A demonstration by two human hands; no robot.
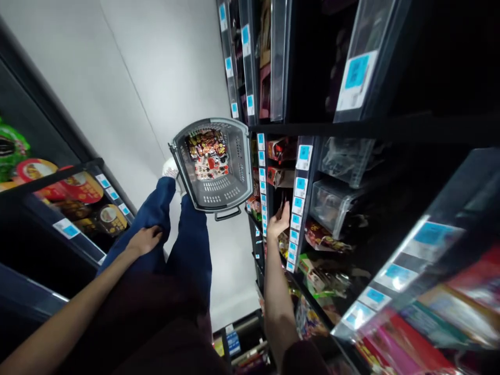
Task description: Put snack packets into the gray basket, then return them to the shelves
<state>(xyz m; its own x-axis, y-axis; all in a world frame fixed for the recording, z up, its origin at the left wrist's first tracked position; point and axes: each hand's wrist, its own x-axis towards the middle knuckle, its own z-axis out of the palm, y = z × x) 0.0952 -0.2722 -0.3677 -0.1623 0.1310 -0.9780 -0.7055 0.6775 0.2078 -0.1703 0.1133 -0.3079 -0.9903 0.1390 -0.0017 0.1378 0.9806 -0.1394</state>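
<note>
Narrow shop aisle, floor-level shelving. Right hand (278, 221) is inside the shelf (301, 183), fingers loosely spread beside snack packets (326, 240), pinching nothing. Left hand (144, 239) rests flat on the thigh. Risk: brushing packets loose, so that they miss the basket (239, 166).

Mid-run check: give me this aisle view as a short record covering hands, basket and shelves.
left hand: resting on blue trouser leg, holding nothing
right hand: raised at right shelving beside blue price tags; grasp unclear
basket: grey, on the floor, snack packets at one end
left shelving: round lidded bowls
</note>
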